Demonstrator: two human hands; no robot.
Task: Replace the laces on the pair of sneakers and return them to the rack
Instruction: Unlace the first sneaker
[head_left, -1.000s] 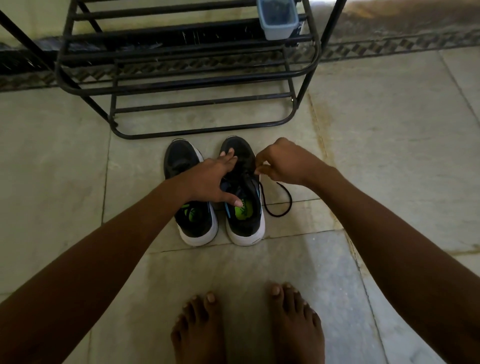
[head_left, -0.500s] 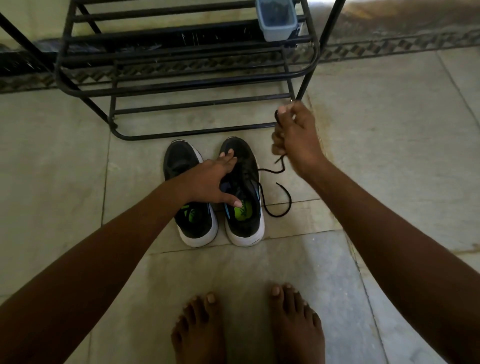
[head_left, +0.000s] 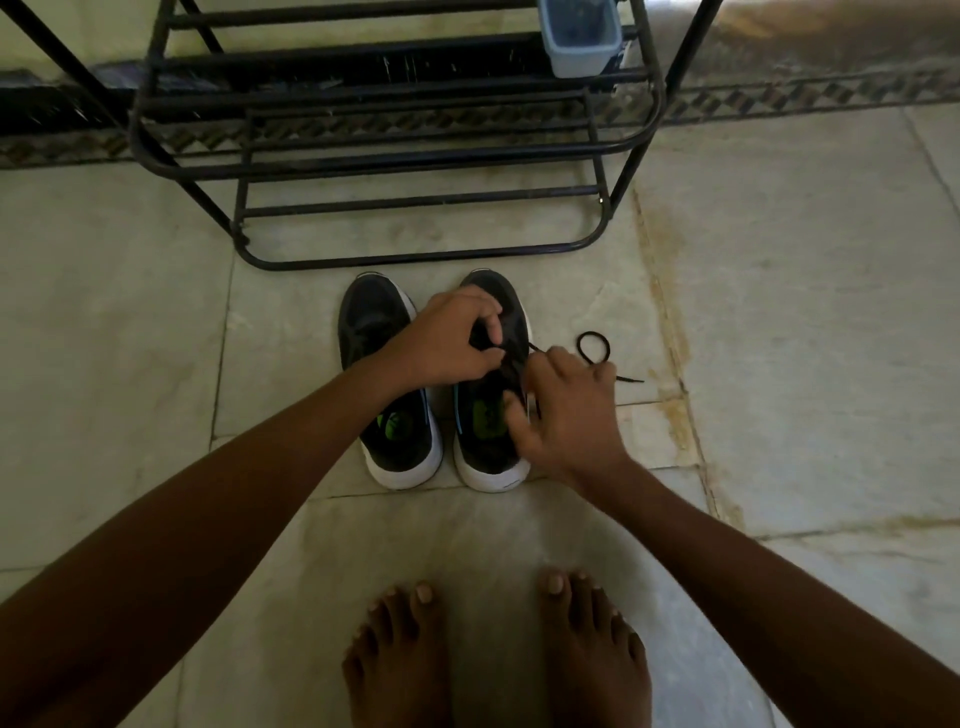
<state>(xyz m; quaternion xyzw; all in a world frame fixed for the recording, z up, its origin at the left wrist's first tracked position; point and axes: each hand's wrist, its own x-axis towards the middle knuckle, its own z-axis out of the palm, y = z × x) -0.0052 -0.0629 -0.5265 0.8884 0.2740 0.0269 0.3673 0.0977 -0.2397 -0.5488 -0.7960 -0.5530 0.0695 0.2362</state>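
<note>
left sneaker of the black mesh pair with white soles and green insoles (head_left: 387, 384): on the floor, toe toward the rack, untouched

left hand (head_left: 449, 340): over the forefoot of the right black sneaker (head_left: 493, 415), fingers curled and pinching at the eyelet area; whether it holds lace or just the upper, cannot tell

right hand (head_left: 563, 410): over the sneaker's right side near the collar, fingers bunched, seems to pinch the thin black lace (head_left: 595, 349) where it leaves the shoe; grip point hidden by the hand

key relation: lace's free end trails right of the right hand, one loop on the tile then a straight tail ending in the aglet. shoe's long axis runs away from the person, heel nearest the bare feet (head_left: 493, 654). right hand is the nearer one to the loose end, so my guess is it does the pulling while the left pins the shoe

surface: pale stone tile floor (head_left: 779, 312), stained along a joint at right

room: black tubular metal shoe rack (head_left: 415, 156) just beyond the toes, lower shelves bare, small grey plastic tub (head_left: 579, 36) on an upper shelf, patterned border strip along the wall
</note>
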